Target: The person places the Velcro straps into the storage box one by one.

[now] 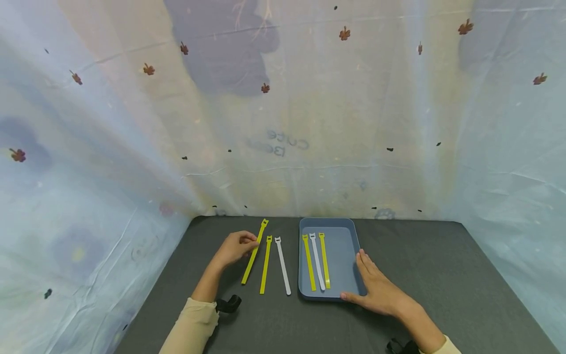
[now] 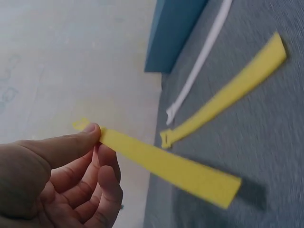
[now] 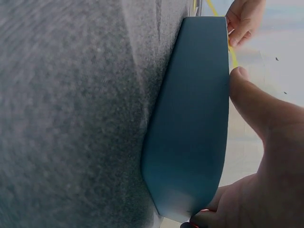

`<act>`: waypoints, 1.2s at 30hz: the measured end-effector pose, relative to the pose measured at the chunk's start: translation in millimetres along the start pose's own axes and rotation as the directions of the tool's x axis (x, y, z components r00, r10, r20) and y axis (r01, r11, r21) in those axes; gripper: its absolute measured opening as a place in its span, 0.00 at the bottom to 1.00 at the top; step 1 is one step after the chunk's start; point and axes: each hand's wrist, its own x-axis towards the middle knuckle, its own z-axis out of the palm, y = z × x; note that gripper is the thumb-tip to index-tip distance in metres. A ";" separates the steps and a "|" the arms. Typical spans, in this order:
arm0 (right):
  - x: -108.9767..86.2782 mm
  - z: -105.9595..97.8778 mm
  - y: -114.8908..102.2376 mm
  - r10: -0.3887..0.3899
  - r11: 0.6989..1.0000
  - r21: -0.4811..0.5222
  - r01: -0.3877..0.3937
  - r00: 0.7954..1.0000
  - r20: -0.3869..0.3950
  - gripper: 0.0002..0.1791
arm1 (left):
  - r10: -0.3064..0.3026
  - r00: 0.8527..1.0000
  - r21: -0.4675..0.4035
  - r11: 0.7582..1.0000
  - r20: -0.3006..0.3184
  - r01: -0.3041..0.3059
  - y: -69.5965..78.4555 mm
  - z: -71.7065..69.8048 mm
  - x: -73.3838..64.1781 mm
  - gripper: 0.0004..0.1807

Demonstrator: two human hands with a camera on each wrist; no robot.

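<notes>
My left hand (image 1: 235,248) pinches a yellow hook-and-loop cable tie (image 2: 171,168) between thumb and fingers near its slotted head. In the left wrist view its tail hangs above the dark cloth, casting a shadow. Just right of it lie another yellow cable tie (image 1: 266,265) and a white cable tie (image 1: 283,268). A blue-grey tray (image 1: 347,255) holds two yellow ties (image 1: 309,263) with a white tie (image 1: 317,260) between them, side by side toward its left. At the tray's near right corner rests my right hand (image 1: 378,290), fingers straight along the side, thumb on the near rim.
Dark grey cloth (image 1: 442,275) covers the table. A pale patterned curtain (image 1: 318,123) rises behind it and along both sides. Black straps (image 1: 228,304) are around the wrists.
</notes>
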 end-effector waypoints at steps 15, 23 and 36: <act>1.0 1.0 2.9 -0.012 1.000 -0.009 0.012 1.000 -0.004 0.73 | 0.112 0.990 -0.091 0.990 0.084 -0.104 41.8 19.2 0.7 0.09; 0.1 1.0 0.1 -0.012 1.000 -0.002 0.012 1.000 -0.019 0.73 | 0.171 0.982 -0.096 0.982 0.084 -0.163 60.3 32.2 10.9 0.09; -0.6 1.4 0.3 -0.014 1.000 -0.012 0.014 1.000 -0.027 0.72 | 0.224 0.970 -0.109 0.971 0.099 -0.213 100.0 59.6 15.8 0.10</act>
